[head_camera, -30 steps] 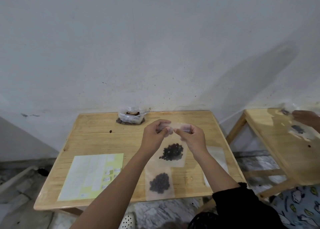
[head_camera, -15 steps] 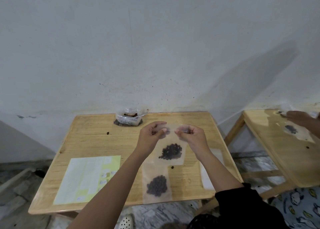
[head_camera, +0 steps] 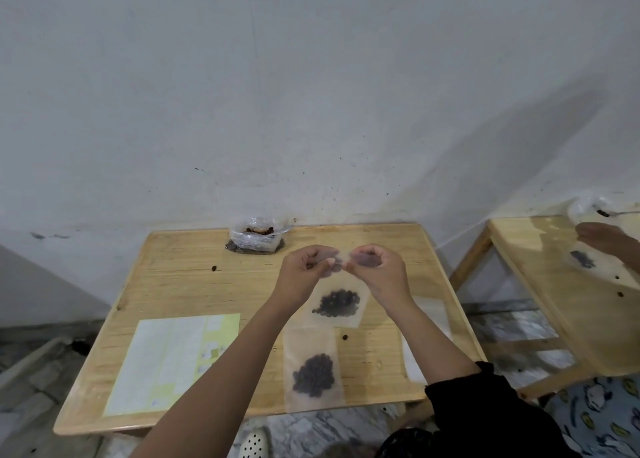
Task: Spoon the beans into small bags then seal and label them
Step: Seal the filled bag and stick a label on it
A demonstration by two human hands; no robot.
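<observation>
The left hand [head_camera: 304, 270] and right hand [head_camera: 377, 270] are both pinching the top edge of a small translucent plastic bag of dark beans [head_camera: 337, 305], which is hanging over the middle of the wooden tabletop [head_camera: 180, 277]. A second filled translucent bag [head_camera: 313, 371] is lying at the front edge. A pale yellow label sheet [head_camera: 173, 360] is lying near the front-left corner.

Black sleeve [head_camera: 485, 409] on the right arm [head_camera: 427, 334]; left forearm [head_camera: 225, 364] bare.

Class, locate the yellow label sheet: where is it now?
In the head view, the label sheet lies at the near-left corner of the table, left of the nearer filled bag.
</observation>
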